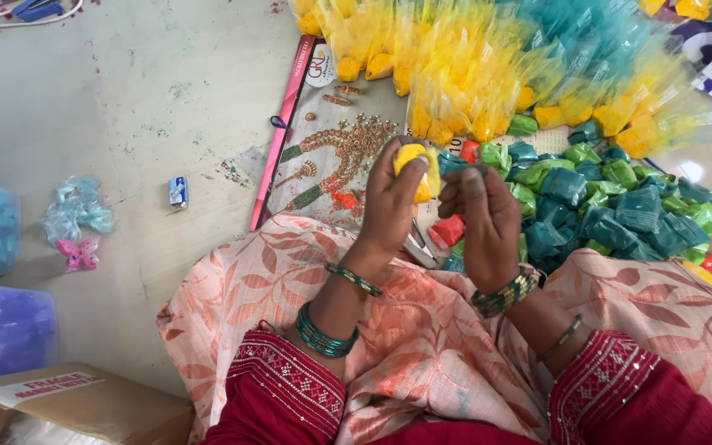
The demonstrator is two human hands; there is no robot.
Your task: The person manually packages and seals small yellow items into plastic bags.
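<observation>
Left hand (389, 202) grip pinches a yellow pouch (414, 169); right hand (488, 218) grip pressed together beside it, above green packets (620, 210).

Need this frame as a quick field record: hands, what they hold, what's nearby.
left hand: grips a small yellow wrapped packet, fingers closed round it
right hand: pinched shut beside the packet; what it pinches is too small to tell
lap: peach floral cloth
ahead right: heap of green and teal packets
ahead top: pile of yellow net pouches
ahead left: jewellery catalogue
floor left: pink butterfly clip
</observation>
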